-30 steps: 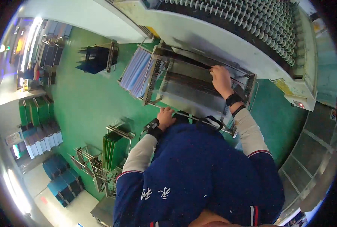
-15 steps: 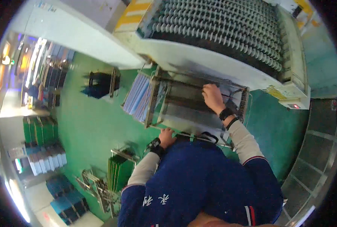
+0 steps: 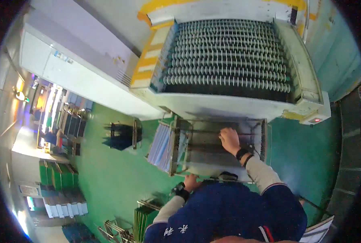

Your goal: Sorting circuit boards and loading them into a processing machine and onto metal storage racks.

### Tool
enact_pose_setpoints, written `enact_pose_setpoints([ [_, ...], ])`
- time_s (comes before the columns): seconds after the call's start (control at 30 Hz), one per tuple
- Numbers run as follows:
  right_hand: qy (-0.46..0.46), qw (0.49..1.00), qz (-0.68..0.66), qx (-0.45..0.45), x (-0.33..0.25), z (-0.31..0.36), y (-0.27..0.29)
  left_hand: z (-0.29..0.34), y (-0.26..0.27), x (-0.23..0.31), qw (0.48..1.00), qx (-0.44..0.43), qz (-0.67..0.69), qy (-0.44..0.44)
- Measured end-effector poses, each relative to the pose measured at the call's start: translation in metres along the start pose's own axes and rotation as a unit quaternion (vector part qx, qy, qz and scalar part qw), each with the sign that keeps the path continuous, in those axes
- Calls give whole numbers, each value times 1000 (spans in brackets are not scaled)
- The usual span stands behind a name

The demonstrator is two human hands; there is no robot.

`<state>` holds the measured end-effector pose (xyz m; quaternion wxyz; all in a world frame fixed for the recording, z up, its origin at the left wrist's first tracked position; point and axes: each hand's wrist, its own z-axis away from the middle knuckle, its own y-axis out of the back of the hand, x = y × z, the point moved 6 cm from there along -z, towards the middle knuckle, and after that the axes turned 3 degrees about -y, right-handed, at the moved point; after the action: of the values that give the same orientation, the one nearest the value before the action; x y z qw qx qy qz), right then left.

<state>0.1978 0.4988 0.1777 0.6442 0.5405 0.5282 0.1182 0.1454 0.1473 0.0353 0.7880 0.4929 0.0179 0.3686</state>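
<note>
In front of me, against the roller machine, stands a metal rack cart [image 3: 175,146]. A grey-brown sheet-like surface [image 3: 204,160] shows between its rails. My right hand [image 3: 230,140], with a dark band at the wrist, reaches over the middle of the cart. Its fingers are bent down and closed; what they hold, if anything, is hidden. At the cart's near left corner, my left hand [image 3: 192,182] is closed around the front rail. A black object [image 3: 228,176] lies by that near rail, close to my body.
The conveyor machine [image 3: 229,56] has rows of pale roller discs and a low front wall. Bluish-white panels [image 3: 160,146] stand at the cart's left. Further left is a rack of dark sheets [image 3: 122,135]; green panels [image 3: 142,220] stand at my lower left. Dark framed panels [image 3: 352,162] line the right.
The view has tilted up, so the machine, cart and both hands sit lower in the picture. Both hands keep nearly the same places on the cart.
</note>
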Motion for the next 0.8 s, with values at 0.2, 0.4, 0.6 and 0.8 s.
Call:
enact_pose_setpoints([
  [0.2,17,998,-24,60,7,5,-2,-4,-9,-3,1000,3,-7,-24],
  [0.4,24,997,-20,68,7,11,-1,1,-5,13,999,-14,-42,20],
  [0.6,29,999,-14,20,13,6,-20,-1,-15,7,997,-2,-69,-15],
  [0.8,28,999,22,25,1,-9,-15,-27,-25,-18,988,74,-92,98],
])
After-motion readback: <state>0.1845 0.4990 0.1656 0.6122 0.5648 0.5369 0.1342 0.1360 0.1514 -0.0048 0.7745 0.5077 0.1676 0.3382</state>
